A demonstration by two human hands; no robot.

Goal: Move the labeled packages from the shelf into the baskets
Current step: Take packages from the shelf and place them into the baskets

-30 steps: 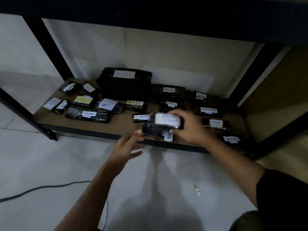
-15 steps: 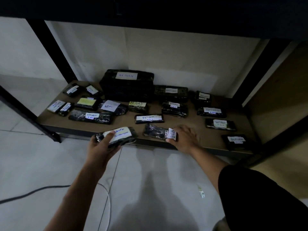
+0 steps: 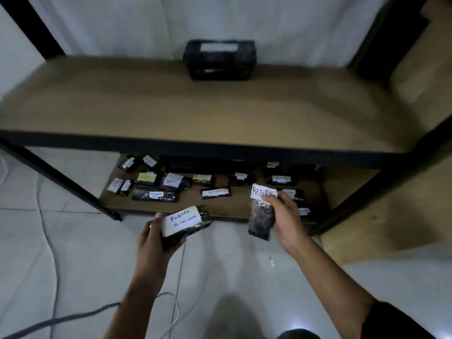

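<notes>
While I'm standing in front of the big shelf unit (image 3: pixel 220 111), its top board holds just one large black box (image 3: pixel 219 60) at the back, and the lower shelf (image 3: pixel 230 204) down by the floor has a whole spread of small black labeled packages (image 3: pixel 154 195) lying on it. So I reckon I'm mid-haul: two picked, neither dropped off yet. My left hand (image 3: pixel 152 243) has its fingers wrapped round a chunky package (image 3: pixel 182 222) with a white "Return" label facing up, held out over the floor in front of the shelf edge. My right hand (image 3: pixel 285 221) pinches a slimmer package (image 3: pixel 260 220) near its "RETURN" tag (image 3: pixel 263 191), so it hangs down just off the shelf front. No baskets in view at all, so next I'd guess I need to turn and find them, then carry both over without losing the dangling one.
</notes>
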